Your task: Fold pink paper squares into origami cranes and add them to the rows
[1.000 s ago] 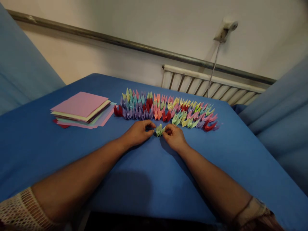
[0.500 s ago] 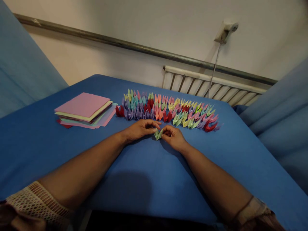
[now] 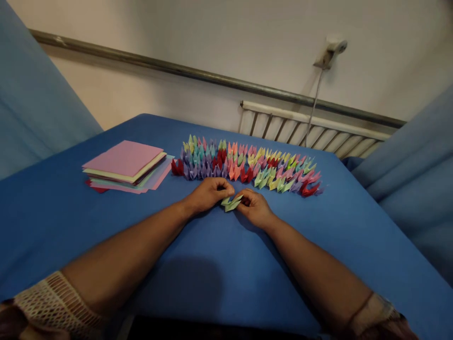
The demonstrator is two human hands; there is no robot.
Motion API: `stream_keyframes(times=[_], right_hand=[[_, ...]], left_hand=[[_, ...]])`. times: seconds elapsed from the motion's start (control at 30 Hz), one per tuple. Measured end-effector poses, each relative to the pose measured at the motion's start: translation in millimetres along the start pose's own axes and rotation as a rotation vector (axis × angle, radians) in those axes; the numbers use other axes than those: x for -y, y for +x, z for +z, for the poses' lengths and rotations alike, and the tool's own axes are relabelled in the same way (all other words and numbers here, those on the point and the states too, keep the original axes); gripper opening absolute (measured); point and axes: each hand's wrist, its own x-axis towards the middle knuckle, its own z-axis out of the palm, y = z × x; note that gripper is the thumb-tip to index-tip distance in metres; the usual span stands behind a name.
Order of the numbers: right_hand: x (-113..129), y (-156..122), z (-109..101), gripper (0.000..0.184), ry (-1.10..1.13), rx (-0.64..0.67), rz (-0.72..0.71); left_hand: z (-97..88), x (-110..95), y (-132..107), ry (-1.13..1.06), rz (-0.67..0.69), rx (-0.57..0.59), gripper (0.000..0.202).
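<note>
A light green origami crane (image 3: 230,204) is held low over the blue cloth, tilted, with its pointed ends spread apart. My right hand (image 3: 257,208) pinches its right side between thumb and fingers. On the crane's other side, my left hand (image 3: 211,193) has thumb and forefinger pressed together at its upper left edge; the exact contact is partly hidden. Just beyond my hands stand rows of folded paper cranes (image 3: 262,177) in red, purple, green, yellow, pink and blue.
A stack of coloured paper squares (image 3: 123,158), pink on top, lies to the left on the blue-covered table (image 3: 198,264). Behind are a wall rail (image 3: 212,78), a white radiator (image 3: 269,125) and a socket with a cord (image 3: 329,54). Blue curtains (image 3: 417,174) hang at both sides.
The green crane has turned from upright to tilted, its pointed ends spread wider. My left fingers have curled in closer together. The view has shifted slightly.
</note>
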Motion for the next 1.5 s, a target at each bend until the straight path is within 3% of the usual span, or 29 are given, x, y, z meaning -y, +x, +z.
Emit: stream_keyframes(times=[0.07, 0.2, 0.47, 0.93, 1.5], right_hand=[[1.0, 1.3, 0.4, 0.004, 0.017, 0.004, 0.002], [2.1, 4.6, 1.6, 0.008, 0.022, 0.013, 0.013], [2.3, 7.4, 3.5, 0.01, 0.005, -0.014, -0.005], [4.5, 8.1, 3.2, 0.006, -0.088, -0.011, 0.038], [8.8, -1.4, 6.6, 0.007, 0.009, -0.011, -0.025]], left_hand=[[-0.2, -2.1, 0.0, -0.023, -0.026, -0.013, 0.023], [-2.6, -4.0, 0.4, -0.041, -0.06, 0.081, 0.026], [-5.8, -4.7, 2.1, 0.071, -0.055, -0.027, 0.026], [-4.6, -5.2, 2.2, 0.109, -0.051, -0.043, 0.028], [0.3, -1.1, -2.8, 0.081, -0.065, -0.066, 0.034]])
